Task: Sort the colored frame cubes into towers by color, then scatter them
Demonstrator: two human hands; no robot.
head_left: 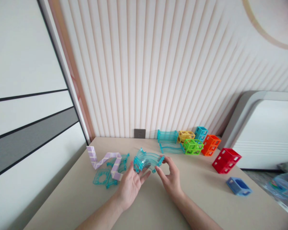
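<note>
Over the middle of the table, both my hands hold curved, see-through teal track pieces (148, 158). My left hand (132, 185) cups them from below at their left end, its thumb up against the side and its fingers reaching underneath. At the right end, my right hand (169, 175) pinches the edge between thumb and fingers. How the pieces join each other I cannot tell. Just left of my left hand lies a lilac folding snake puzzle (107, 157), bent in zigzags. More teal pieces (102, 176) lie flat under and beside it.
Along the back stand straight teal track pieces (167, 136) and yellow (186, 135), green (193, 147), teal (201, 133) and orange (210, 144) open-frame blocks. A red frame block (227, 160) and a blue one (238, 186) are at the right. A wall socket (139, 133) sits behind the table.
</note>
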